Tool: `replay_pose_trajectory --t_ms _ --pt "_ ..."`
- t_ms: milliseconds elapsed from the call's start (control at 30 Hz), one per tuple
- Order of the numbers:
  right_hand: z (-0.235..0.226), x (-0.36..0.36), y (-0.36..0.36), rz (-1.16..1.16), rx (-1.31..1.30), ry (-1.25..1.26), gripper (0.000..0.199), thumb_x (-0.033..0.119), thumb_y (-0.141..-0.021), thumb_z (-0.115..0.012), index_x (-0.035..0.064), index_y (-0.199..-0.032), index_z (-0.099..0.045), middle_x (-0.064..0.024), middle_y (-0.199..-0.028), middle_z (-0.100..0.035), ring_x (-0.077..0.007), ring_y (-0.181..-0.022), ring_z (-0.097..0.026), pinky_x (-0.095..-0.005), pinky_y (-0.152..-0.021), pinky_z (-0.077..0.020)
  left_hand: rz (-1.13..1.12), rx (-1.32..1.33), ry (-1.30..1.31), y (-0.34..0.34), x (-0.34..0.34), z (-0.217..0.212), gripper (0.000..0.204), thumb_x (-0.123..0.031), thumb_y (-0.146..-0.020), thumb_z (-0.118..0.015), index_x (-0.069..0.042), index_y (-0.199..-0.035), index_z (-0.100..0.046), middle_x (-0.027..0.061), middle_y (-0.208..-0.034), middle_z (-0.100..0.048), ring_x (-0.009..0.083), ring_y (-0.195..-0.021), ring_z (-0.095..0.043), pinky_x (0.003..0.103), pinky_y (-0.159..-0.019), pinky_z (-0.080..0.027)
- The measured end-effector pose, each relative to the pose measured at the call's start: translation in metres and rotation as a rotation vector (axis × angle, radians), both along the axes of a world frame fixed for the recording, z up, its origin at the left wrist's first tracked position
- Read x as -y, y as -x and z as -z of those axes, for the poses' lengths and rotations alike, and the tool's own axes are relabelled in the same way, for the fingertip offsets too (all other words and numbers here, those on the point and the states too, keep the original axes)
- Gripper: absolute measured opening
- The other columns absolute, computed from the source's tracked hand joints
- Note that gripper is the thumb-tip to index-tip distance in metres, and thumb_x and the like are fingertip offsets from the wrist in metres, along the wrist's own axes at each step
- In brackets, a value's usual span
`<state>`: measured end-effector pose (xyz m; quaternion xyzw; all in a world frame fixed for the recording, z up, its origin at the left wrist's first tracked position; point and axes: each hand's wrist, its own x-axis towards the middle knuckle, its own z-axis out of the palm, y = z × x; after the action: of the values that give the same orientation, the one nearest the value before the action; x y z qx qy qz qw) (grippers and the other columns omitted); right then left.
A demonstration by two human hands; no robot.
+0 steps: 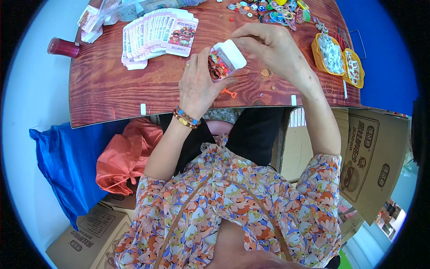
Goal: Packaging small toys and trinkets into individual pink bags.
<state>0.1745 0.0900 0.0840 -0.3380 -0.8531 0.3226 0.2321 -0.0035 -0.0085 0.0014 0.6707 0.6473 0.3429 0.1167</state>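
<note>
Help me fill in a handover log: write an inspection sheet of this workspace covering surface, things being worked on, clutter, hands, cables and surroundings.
Surface: wood-grain table, reddish-brown.
Job's things: small open box in hand, white flap up; fanned cartons beyond it to the left.
Clutter: colourful trinkets scattered at the far side; orange shovel-shaped piece near the front edge; red container at the left edge; yellow baskets of small packets at right.
Hands: left hand grips the box; right hand is beside its opening, contents unclear.
Cables: nothing seen.
Surroundings: blue plastic and red bag at left; cardboard at right.
</note>
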Motion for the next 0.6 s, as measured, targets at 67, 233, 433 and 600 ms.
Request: replay_pose_trajectory --t_ms 67,233,433,600 --pt "0.003 0.004 -0.004 0.023 -0.117 0.065 0.020 0.015 -0.093 -0.060 0.0022 -0.103 -0.070 -0.0144 -0.084 -0.071 -0.0227 -0.075 -0.071 -0.0346 -0.069 -0.0537 -0.010 0.016 -0.045 0.002 -0.002 0.004 0.083 -0.039 -0.067 -0.088 -0.003 -0.131 -0.048 0.0171 -0.112 -0.058 0.0357 -0.104 -0.060 0.046 -0.081 -0.053" --pt "0.028 0.016 -0.022 0.082 -0.096 0.149 0.017 0.012 -0.093 -0.065 0.0008 -0.105 -0.070 -0.0065 -0.090 -0.071 -0.0123 -0.083 -0.068 -0.0290 -0.071 -0.0541 -0.106 0.068 -0.095 0.012 -0.006 0.006 0.086 -0.037 -0.065 -0.089 -0.001 -0.131 -0.048 0.0179 -0.116 -0.058 0.0351 -0.108 -0.059 0.044 -0.087 -0.051" --pt "0.096 0.081 0.000 0.127 0.320 -0.097 0.024 0.024 -0.083 -0.073 0.0062 -0.093 -0.059 -0.0114 -0.094 -0.059 -0.0346 -0.082 -0.066 -0.0473 -0.064 -0.0508 -0.115 0.064 -0.080 0.018 -0.006 0.004 0.088 -0.032 -0.066 -0.092 0.005 -0.132 -0.047 0.0208 -0.123 -0.057 0.0339 -0.114 -0.058 0.042 -0.096 -0.047" --pt "0.106 0.096 0.001 0.252 0.276 -0.104 0.021 0.022 -0.085 -0.071 0.0063 -0.093 -0.060 -0.0120 -0.091 -0.059 -0.0345 -0.082 -0.066 -0.0471 -0.064 -0.0508 -0.099 -0.065 -0.132 0.019 -0.002 0.011 0.087 -0.034 -0.065 -0.090 -0.002 -0.132 -0.046 0.0156 -0.114 -0.058 0.0346 -0.107 -0.058 0.044 -0.086 -0.051"
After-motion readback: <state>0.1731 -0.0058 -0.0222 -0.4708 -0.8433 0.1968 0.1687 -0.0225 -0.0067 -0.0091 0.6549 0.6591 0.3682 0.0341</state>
